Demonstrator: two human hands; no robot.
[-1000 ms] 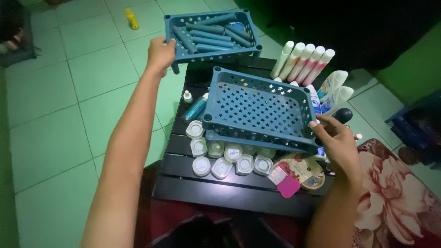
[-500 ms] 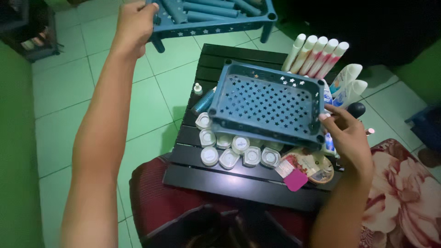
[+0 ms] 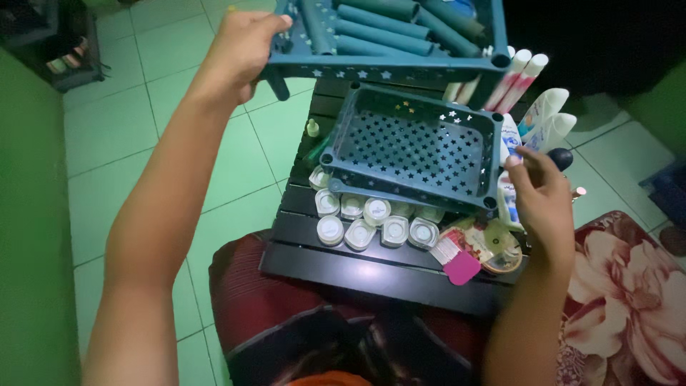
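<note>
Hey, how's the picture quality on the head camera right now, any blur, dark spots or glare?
Head view: dim, green-tinted light; the upper right corner is almost black; the raised tray in the left hand is slightly motion-smeared at its right corner; the right hand looks soft; mild sheen on the black table; wide-angle stretch at the edges.

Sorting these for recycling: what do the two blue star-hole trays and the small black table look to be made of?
Both trays, upper tray and lower tray, look like moulded plastic, matte blue, with clean star cut-outs and thin uniform walls. The table shows dark slats with a slight sheen; painted wood or plastic, hard to tell.
</note>
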